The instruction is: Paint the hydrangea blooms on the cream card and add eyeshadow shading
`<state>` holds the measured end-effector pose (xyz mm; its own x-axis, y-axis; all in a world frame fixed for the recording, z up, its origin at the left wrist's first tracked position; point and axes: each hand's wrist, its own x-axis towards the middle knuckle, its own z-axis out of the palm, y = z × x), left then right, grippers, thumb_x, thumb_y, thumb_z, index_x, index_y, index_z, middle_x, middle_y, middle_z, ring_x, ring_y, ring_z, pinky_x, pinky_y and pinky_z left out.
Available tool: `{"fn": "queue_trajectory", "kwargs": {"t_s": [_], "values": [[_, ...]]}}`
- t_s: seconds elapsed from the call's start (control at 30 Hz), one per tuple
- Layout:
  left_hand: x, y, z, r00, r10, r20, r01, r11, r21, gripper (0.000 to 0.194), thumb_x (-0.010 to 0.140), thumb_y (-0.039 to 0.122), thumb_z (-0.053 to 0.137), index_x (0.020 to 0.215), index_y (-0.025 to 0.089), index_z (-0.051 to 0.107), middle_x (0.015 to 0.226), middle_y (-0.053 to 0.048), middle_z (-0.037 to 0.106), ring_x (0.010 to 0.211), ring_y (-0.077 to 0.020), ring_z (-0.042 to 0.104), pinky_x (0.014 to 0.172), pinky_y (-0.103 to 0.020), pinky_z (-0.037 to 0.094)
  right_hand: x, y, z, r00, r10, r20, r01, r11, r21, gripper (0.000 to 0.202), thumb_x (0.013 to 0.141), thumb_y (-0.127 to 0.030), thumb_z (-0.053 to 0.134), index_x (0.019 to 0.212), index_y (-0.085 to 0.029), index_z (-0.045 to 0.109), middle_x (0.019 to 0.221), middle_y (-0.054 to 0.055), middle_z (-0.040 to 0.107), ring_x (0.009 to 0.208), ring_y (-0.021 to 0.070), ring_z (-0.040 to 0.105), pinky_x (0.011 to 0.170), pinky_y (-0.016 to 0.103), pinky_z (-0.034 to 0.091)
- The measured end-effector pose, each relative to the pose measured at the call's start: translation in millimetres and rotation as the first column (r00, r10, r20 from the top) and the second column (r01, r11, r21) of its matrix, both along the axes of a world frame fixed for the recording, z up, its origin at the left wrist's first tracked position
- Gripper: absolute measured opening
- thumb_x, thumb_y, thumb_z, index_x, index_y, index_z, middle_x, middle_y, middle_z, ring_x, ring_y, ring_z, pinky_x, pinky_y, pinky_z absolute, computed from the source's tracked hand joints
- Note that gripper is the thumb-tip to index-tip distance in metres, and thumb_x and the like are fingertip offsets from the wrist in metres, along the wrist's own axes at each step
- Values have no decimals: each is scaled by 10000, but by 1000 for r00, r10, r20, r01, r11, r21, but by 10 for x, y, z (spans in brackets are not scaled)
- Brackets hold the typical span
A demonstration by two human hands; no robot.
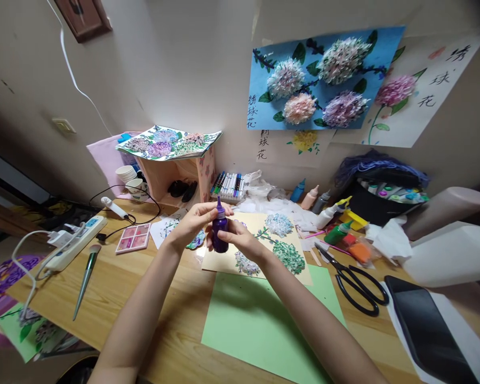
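Note:
A small purple bottle (220,234) with a pointed nozzle stands upright between my two hands. The fingers of my left hand (194,220) pinch its cap near the top. Around the bottle's body, my right hand (240,237) is closed. Below and behind the hands lies a cream sheet (220,263) bearing textured flower heads, among them a blue one (279,224), a green one (288,257) and a pale purple one (247,263). Part of that sheet is hidden by my hands. A light green sheet (256,320) sits nearer to me, partly under the cream one.
Black scissors (356,285) and a dark phone (428,325) lie on the right. Paint bottles (311,197) and a black basket (368,202) stand behind. On the left are a brush (87,277), a pink palette (133,238) and a power strip (78,242).

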<state>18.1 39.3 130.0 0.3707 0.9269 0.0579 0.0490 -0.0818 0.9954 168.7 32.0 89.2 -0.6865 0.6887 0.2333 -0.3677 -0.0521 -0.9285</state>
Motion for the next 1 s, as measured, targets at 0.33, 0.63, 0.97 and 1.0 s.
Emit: {"fn": "queue_trajectory", "kwargs": {"t_s": [0.33, 0.63, 0.97, 1.0], "values": [[368, 93, 7, 974, -224, -29, 226, 954, 198, 574, 508, 797, 556, 502, 226, 609, 584, -108, 573, 842, -310, 565, 801, -445, 434, 319, -130, 18, 953, 290, -92, -298, 952, -78, 521, 638, -626, 630, 852, -160, 536, 585, 24, 577, 484, 151, 539, 465, 274, 442], [1249, 353, 420, 918, -397, 1, 386, 893, 230, 406, 624, 626, 652, 738, 242, 720, 903, -83, 627, 909, -242, 560, 834, -389, 436, 1426, -209, 303, 934, -248, 258, 211, 964, 163, 597, 794, -658, 422, 1034, -138, 589, 885, 104, 674, 844, 203, 639, 817, 379, 485], [2856, 1426, 482, 923, 96, -374, 210, 688, 694, 280, 736, 426, 636, 651, 162, 674, 748, -38, 572, 699, -145, 526, 656, -254, 391, 2640, -444, 632, 218, -870, 442, 677, 461, 574, 377, 871, -476, 435, 1066, -218, 630, 989, 59, 691, 954, 222, 625, 821, 334, 470], [2976, 1527, 447, 891, 158, -426, 218, 675, 705, 303, 748, 429, 623, 606, 162, 650, 737, -36, 570, 688, -139, 520, 651, -247, 380, 2681, -443, 637, 219, -869, 444, 690, 460, 559, 375, 869, -474, 438, 1059, -215, 632, 967, 58, 695, 940, 220, 630, 797, 322, 479]]}}
